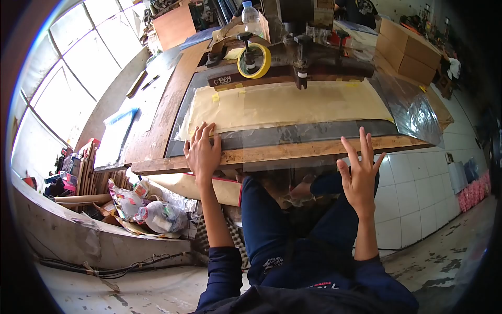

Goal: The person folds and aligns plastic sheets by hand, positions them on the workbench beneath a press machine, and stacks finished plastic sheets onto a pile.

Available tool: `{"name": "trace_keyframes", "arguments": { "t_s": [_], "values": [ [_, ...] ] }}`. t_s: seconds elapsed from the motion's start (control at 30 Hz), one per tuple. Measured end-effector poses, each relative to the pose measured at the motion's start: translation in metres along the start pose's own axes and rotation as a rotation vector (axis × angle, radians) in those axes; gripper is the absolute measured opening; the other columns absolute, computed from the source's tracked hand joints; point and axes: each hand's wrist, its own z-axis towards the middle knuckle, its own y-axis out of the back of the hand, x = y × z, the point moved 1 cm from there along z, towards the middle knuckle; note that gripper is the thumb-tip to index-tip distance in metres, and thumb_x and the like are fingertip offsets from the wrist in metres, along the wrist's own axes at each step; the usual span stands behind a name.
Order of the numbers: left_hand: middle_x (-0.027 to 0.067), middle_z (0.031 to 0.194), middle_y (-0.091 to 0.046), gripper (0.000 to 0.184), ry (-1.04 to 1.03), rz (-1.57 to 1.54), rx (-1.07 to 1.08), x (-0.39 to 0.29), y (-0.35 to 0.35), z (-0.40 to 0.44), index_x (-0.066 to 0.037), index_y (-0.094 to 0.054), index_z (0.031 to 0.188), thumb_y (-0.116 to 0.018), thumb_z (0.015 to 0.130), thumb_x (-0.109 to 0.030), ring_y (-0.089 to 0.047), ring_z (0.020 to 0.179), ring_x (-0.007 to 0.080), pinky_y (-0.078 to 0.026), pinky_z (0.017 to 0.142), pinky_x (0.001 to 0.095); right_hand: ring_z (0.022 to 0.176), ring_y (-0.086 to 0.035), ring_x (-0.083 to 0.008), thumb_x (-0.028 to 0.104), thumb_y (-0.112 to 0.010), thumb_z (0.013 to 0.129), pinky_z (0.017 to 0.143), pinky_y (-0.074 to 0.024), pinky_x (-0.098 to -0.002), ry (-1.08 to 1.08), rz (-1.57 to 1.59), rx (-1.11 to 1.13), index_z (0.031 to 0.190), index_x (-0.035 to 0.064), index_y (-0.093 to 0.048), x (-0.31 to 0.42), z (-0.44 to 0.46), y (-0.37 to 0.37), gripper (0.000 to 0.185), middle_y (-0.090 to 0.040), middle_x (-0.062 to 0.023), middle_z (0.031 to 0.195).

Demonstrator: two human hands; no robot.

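My left hand (204,153) rests at the front left edge of the work surface, fingertips at the lower left corner of a long tan paper sheet (293,104). Nothing is gripped in it. Over the front edge at the right, my right hand (361,175) has its fingers spread and holds nothing. Small yellow tape pieces lie on the paper's upper edge. Beneath the paper is a dark grey mat (261,136) on a wooden board (308,150). Clear plastic film (413,112) covers the right side. Behind the paper stands a dark metal clamp bar (334,72) with a yellow tape roll (254,60) hanging on its left knob.
Cardboard boxes (408,51) stand at the back right, and a plastic bottle (250,14) at the back. Blue-edged plastic packets (117,136) lie on the left. Plastic bottles and waste (159,215) sit low at the left. Part of another person (361,9) shows at the back.
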Motion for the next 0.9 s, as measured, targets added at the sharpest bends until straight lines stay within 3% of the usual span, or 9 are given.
{"name": "trace_keyframes", "arguments": {
  "t_s": [0.27,0.37,0.47,0.5,0.57,0.63,0.77,0.83,0.9],
  "values": [
    [-0.0005,0.13,-0.051,0.033,0.008,-0.004,-0.032,-0.001,0.001,-0.001,-0.022,-0.057,0.117,-0.049,0.086,-0.03,-0.045,0.122,0.0182,-0.025,0.107,0.0421,0.133,-0.027,-0.0347,0.045,-0.045,0.091,0.104,-0.0093,-0.0645,-0.066,0.213,0.043,0.12,0.0112,-0.055,-0.003,-0.038,0.005,0.046,-0.031,-0.0154,0.143],
    [-0.0003,0.13,-0.051,0.033,0.014,-0.004,-0.026,-0.002,0.002,0.0,-0.022,-0.058,0.116,-0.048,0.086,-0.03,-0.045,0.122,0.0183,-0.025,0.107,0.0421,0.123,-0.042,-0.0346,0.039,-0.051,0.09,0.104,-0.0252,-0.0537,-0.039,0.466,0.076,0.111,0.0061,-0.06,0.001,-0.055,-0.001,0.04,-0.04,-0.0163,0.136],
    [-0.0003,0.13,-0.051,0.033,0.02,-0.006,-0.022,-0.001,0.001,0.0,-0.022,-0.058,0.116,-0.048,0.086,-0.031,-0.046,0.122,0.0184,-0.025,0.107,0.0422,0.108,-0.055,-0.0332,0.027,-0.057,0.089,0.091,-0.0437,-0.0381,-0.067,0.756,0.151,0.104,0.0024,-0.064,0.001,-0.069,-0.022,0.03,-0.051,-0.0176,0.125],
    [-0.0003,0.13,-0.051,0.033,0.018,-0.004,-0.025,0.0,0.001,0.0,-0.022,-0.058,0.116,-0.048,0.086,-0.03,-0.046,0.122,0.0185,-0.025,0.107,0.0423,0.108,-0.055,-0.0332,0.027,-0.057,0.089,0.091,-0.0437,-0.0381,-0.065,0.757,0.15,0.104,0.0024,-0.064,-0.003,-0.068,-0.034,0.03,-0.051,-0.0176,0.125],
    [0.0008,0.13,-0.051,0.033,0.017,-0.022,-0.017,-0.002,0.003,-0.001,-0.021,-0.057,0.116,-0.049,0.086,-0.03,-0.044,0.123,0.0194,-0.025,0.106,0.0438,0.106,-0.056,-0.0304,0.023,-0.058,0.087,0.09,-0.0446,-0.0374,-0.016,0.809,0.403,0.102,0.0042,-0.064,-0.021,-0.068,-0.075,0.025,-0.056,-0.0153,0.118],
    [0.0019,0.13,-0.051,0.033,0.005,-0.035,0.002,-0.002,0.003,0.0,-0.02,-0.057,0.116,-0.05,0.085,-0.03,-0.043,0.125,0.0202,-0.025,0.106,0.0454,0.098,-0.058,-0.0279,0.019,-0.06,0.085,0.084,-0.0467,-0.037,-0.072,0.768,0.464,0.095,0.0052,-0.065,-0.053,-0.085,-0.159,0.018,-0.061,-0.0125,0.104],
    [0.0016,0.131,-0.05,0.034,-0.008,-0.032,0.015,0.0,0.003,0.001,-0.02,-0.057,0.117,-0.05,0.085,-0.029,-0.043,0.125,0.0198,-0.025,0.106,0.0453,0.089,-0.059,-0.0281,0.016,-0.06,0.083,0.078,-0.0475,-0.0382,-0.09,0.486,0.528,0.087,0.0056,-0.064,-0.058,-0.083,-0.207,0.012,-0.062,-0.009,0.091],
    [0.0017,0.131,-0.05,0.034,-0.015,-0.048,0.006,0.001,0.002,-0.001,-0.02,-0.057,0.117,-0.05,0.085,-0.029,-0.043,0.125,0.0197,-0.024,0.106,0.0451,0.084,-0.058,-0.0278,0.016,-0.058,0.082,0.075,-0.0468,-0.0393,0.134,0.401,0.396,0.081,0.0065,-0.064,-0.05,-0.088,-0.212,0.011,-0.061,-0.0067,0.082],
    [0.0018,0.131,-0.051,0.033,-0.011,-0.05,0.007,0.001,0.001,0.0,-0.02,-0.057,0.116,-0.05,0.085,-0.029,-0.043,0.125,0.0196,-0.024,0.106,0.0449,0.085,-0.058,-0.0276,0.017,-0.057,0.082,0.076,-0.0467,-0.0392,0.188,0.34,0.443,0.081,0.0066,-0.064,-0.043,-0.089,-0.208,0.012,-0.061,-0.0071,0.083]
  ]
}}
